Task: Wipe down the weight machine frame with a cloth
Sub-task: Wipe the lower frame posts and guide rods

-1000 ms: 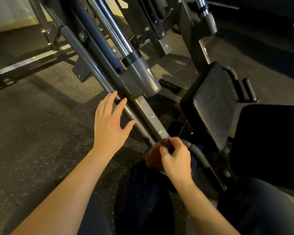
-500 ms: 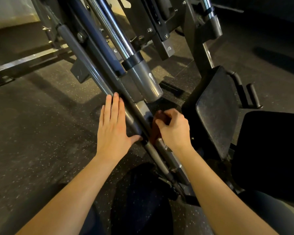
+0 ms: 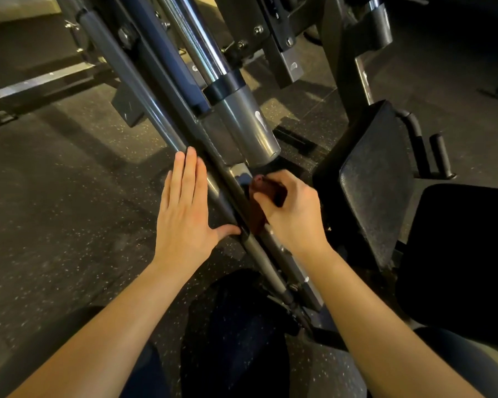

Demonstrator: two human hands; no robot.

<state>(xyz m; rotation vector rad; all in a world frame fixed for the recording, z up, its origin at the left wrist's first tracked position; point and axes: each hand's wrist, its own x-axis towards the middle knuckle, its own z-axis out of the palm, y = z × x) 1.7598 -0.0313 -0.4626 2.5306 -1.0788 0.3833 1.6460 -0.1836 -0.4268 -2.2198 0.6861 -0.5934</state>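
The weight machine frame (image 3: 144, 90) is a set of grey slanted bars running from top left down to the bottom centre. My left hand (image 3: 184, 214) lies flat against the outer bar, fingers straight and together, thumb under the bar. My right hand (image 3: 293, 214) grips a dark reddish cloth (image 3: 259, 205) and presses it on the inner bar just below the thick chrome sleeve (image 3: 250, 130). Most of the cloth is hidden by my fingers.
A black textured pad (image 3: 377, 179) stands right of my right hand, with a black seat (image 3: 466, 254) beyond it. Two black handles (image 3: 440, 153) stick out at the right. Dark speckled rubber floor (image 3: 55, 196) spreads to the left. My knees are at the bottom.
My right hand has slid the cloth up the inner bar from near its lower end to just under the chrome sleeve. My left hand settled flat on the outer bar.
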